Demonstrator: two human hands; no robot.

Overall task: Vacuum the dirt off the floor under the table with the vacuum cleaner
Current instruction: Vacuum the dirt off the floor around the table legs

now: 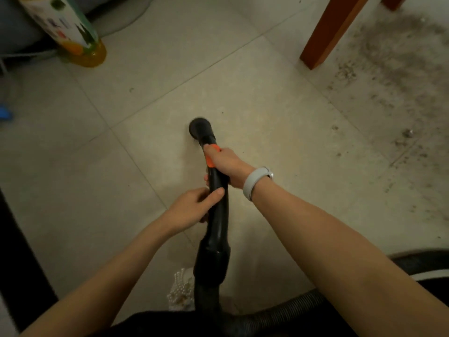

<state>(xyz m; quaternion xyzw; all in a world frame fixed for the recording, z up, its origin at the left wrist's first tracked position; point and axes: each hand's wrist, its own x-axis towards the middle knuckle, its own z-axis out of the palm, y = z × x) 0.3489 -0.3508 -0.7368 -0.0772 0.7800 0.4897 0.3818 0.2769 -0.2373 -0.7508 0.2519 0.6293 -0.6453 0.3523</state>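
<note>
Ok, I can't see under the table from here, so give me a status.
Both hands on the vacuum wand: right hand forward, left hand behind. Nozzle over clean tile. Dirt off right, untouched. Table leg stands beside it.

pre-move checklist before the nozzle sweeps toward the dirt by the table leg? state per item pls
1. Left hand grips the black vacuum wand: ok.
2. Right hand grips the wand at the orange collar: ok.
3. Nozzle on the dirt: not ok, it sits on clean tile left of it.
4. Path from nozzle to dirt free: ok, bare tile only.
5. Table leg clearance: ok now, but it borders the dirt.
6. Suction running: cannot tell.
</note>
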